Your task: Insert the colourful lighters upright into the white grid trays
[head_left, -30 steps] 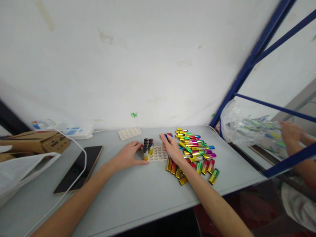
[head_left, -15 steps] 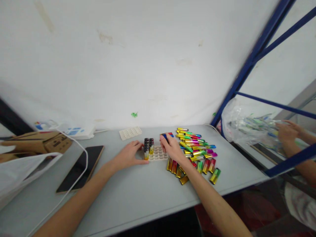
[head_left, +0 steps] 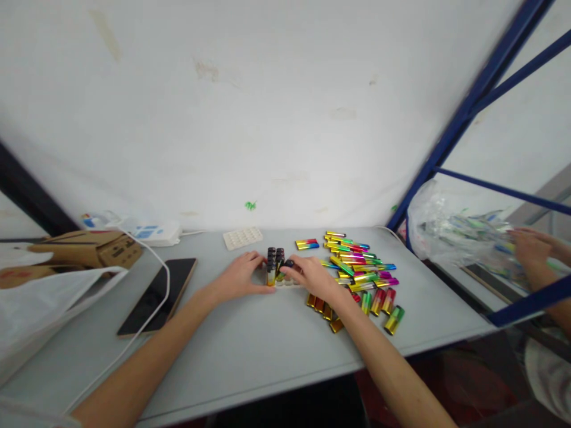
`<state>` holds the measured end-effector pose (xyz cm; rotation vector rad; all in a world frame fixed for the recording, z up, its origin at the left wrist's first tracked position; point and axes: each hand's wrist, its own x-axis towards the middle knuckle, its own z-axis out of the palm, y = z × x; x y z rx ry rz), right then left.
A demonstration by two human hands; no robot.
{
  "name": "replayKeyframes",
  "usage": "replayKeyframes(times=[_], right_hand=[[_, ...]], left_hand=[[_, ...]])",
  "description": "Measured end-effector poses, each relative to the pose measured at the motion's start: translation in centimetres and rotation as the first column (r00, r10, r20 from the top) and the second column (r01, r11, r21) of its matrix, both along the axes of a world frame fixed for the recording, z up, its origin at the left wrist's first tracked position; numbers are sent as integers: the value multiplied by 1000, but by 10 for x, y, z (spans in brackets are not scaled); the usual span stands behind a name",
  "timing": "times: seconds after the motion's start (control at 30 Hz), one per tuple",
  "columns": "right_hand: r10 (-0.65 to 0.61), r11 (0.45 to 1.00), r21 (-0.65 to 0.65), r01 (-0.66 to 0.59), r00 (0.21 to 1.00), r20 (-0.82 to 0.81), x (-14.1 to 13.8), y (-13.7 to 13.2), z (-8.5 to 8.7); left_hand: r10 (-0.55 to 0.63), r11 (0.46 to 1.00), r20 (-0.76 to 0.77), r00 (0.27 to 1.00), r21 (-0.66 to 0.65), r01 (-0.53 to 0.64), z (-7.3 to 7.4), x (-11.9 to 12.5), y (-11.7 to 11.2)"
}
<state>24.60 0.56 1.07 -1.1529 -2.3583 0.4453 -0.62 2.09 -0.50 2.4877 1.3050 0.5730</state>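
Note:
A small white tray (head_left: 289, 283) with round holes lies on the grey table (head_left: 250, 345), mostly hidden by my hands. Several lighters (head_left: 275, 260) with black tops stand upright in its left part. My left hand (head_left: 238, 277) rests against the tray's left edge, fingers curled around it. My right hand (head_left: 310, 276) is over the tray's right side, fingers pinched on a dark-topped lighter (head_left: 288, 264) beside the standing ones. A heap of shiny multicoloured lighters (head_left: 357, 273) lies just right of my right hand.
A second white tray (head_left: 243, 238) lies further back. A phone (head_left: 159, 294) with a white cable (head_left: 147, 321), a power strip (head_left: 154, 233), a cardboard box (head_left: 89, 249) and a white bag (head_left: 40, 309) lie left. Right, behind a blue frame (head_left: 450, 142), another person's hand (head_left: 529, 246) touches a plastic bag (head_left: 450, 235).
My right hand took a lighter from near the heap's back left and moved left and nearer, over the tray beside the standing lighters. My left hand stayed on the tray.

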Motion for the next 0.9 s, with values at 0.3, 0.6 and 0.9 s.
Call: replayKeyframes(times=[0.3, 0.6, 0.9], right_hand=[[-78, 990, 133, 41, 954, 290, -9, -5, 13], [23, 995, 92, -30, 997, 76, 7, 2, 10], [-511, 860, 45, 509, 858, 54, 106, 19, 8]], left_hand=[[14, 1000, 21, 1000, 4, -14, 0, 0, 0], [12, 1000, 26, 1000, 2, -12, 4, 1, 0], [-6, 1000, 0, 1000, 16, 6, 0, -2, 5]])
